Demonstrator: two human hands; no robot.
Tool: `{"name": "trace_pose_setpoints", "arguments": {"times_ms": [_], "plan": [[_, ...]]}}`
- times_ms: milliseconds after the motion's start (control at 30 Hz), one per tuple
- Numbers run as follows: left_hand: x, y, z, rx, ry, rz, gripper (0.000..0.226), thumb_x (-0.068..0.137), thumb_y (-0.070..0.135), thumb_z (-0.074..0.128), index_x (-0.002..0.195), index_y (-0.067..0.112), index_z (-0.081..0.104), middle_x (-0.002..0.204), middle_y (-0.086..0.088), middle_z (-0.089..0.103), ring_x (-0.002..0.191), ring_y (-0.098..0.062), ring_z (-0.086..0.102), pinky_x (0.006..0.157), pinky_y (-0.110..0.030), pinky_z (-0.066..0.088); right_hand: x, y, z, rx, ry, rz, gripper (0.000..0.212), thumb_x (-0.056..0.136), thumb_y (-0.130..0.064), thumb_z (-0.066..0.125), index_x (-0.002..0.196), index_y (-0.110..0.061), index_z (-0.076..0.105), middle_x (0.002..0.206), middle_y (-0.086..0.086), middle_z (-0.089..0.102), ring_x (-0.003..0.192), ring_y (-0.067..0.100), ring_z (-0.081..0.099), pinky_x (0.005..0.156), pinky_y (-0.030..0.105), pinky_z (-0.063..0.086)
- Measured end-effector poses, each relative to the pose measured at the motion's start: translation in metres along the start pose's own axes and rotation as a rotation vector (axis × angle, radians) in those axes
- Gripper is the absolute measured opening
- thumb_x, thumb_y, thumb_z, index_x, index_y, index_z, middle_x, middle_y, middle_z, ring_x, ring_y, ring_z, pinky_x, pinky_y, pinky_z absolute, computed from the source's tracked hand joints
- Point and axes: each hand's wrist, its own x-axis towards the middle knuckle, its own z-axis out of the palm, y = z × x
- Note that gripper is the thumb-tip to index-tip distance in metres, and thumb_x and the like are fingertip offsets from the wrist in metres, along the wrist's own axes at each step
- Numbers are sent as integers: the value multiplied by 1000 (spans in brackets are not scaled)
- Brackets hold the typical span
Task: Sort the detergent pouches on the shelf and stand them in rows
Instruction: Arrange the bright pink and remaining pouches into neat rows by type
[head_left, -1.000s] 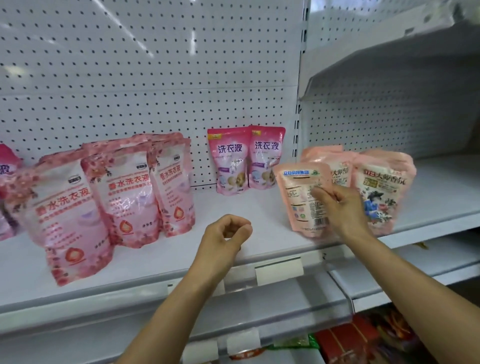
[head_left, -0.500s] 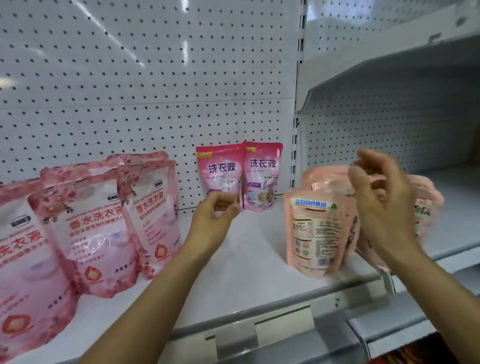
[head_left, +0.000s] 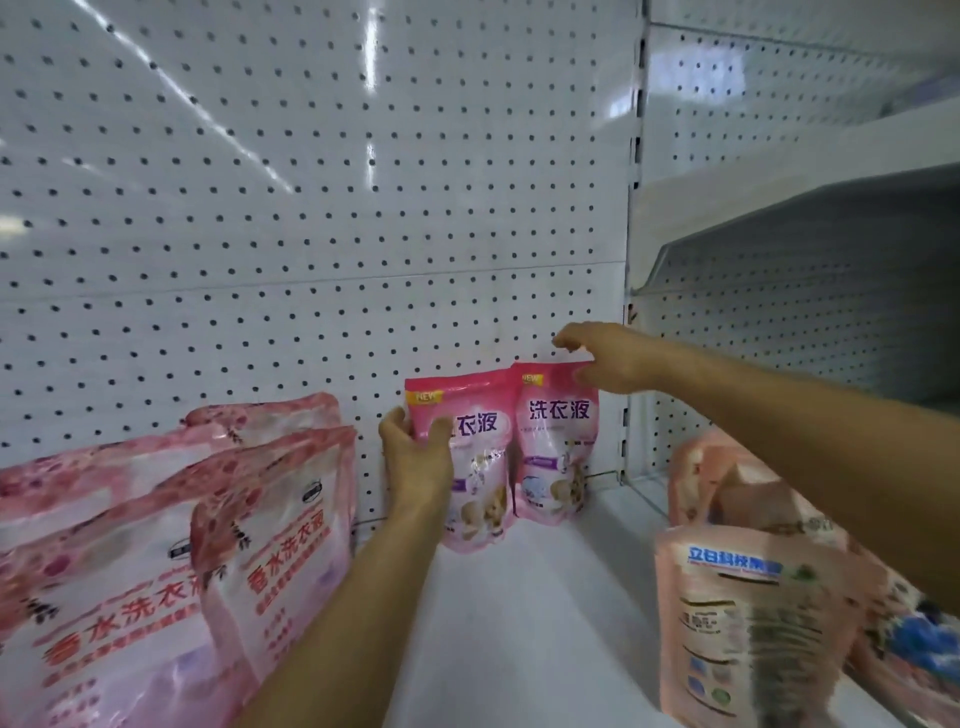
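Two small bright-pink pouches stand at the back of the white shelf (head_left: 530, 623) against the pegboard. My left hand (head_left: 415, 462) grips the left small pouch (head_left: 478, 483) by its left edge. My right hand (head_left: 602, 358) pinches the top corner of the right small pouch (head_left: 556, 447). Several large pale-pink flowered pouches (head_left: 156, 571) lean together on the left. A group of salmon-orange pouches (head_left: 748, 623) stands at the right front, partly behind my right forearm.
A white pegboard wall (head_left: 311, 208) backs the shelf. A vertical upright (head_left: 631, 312) divides it from the neighbouring bay, where a grey upper shelf (head_left: 810, 234) overhangs at the right.
Both hands reached to the back. My left hand closed on the left small pouch; my right hand left the orange pouches and took the right small pouch's top. The camera moved closer.
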Motion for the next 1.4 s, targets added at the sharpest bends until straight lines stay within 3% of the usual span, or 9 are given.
{"name": "trace_pose_setpoints", "arguments": {"times_ms": [100,167,233,333,700,1033,1167,1267,1400], "plan": [[5,-2,-2,4,3,-23,41,96,29,60,131,19,43,120,-5,65,110,-28,64,100,-51,50,20,-9,6,0,-133,5,49,93,-6,56,141,-11,45,137,8,50,103,23,55,80,32,52],[2,-2,-5,44,-8,21,18,96,32,60,107,18,59,102,-5,71,98,-28,68,91,-47,55,27,-12,10,-87,-112,-72,27,92,-10,60,119,-10,63,108,0,62,100,24,58,80,31,47],[-5,-1,-10,63,-22,78,16,96,29,62,91,14,65,92,-10,73,91,-33,69,83,-47,56,26,-14,10,-119,-46,-125,6,91,-15,63,90,-15,70,77,-12,57,84,20,60,73,26,42],[-17,1,-17,84,-58,133,15,94,29,64,82,20,66,90,-10,75,87,-33,72,82,-53,58,18,-16,7,-104,-13,-153,8,89,-18,67,84,-15,72,67,-12,57,64,10,54,68,24,42],[-105,8,-59,129,6,218,14,97,38,55,98,29,66,91,5,74,87,-16,71,84,-49,59,-45,-42,-3,-9,-44,-248,11,86,-21,71,85,-10,75,83,6,72,78,21,65,67,26,48],[-178,18,-132,164,229,341,28,86,56,55,94,31,65,88,0,73,85,-29,69,80,-57,57,-127,-116,-9,-139,72,-361,10,85,-42,68,84,-33,70,81,-14,67,83,12,58,68,28,41],[-198,20,-150,108,242,345,19,87,52,57,86,34,64,88,-12,71,84,-42,67,73,-60,58,-148,-126,1,101,103,-363,11,81,-38,72,79,-27,74,76,-11,70,82,15,66,70,29,49],[-208,21,-158,44,231,322,9,94,33,61,88,27,63,81,1,72,75,-17,72,67,-39,62,-160,-116,24,457,246,-270,15,75,-38,77,79,-24,75,76,-10,71,79,12,66,79,41,56],[-218,6,-163,-50,102,190,23,86,23,70,108,18,63,94,4,76,80,-8,74,62,-22,59,-197,-100,79,877,482,-86,66,75,-34,80,132,-31,48,131,-9,55,117,10,55,103,37,46]]}}
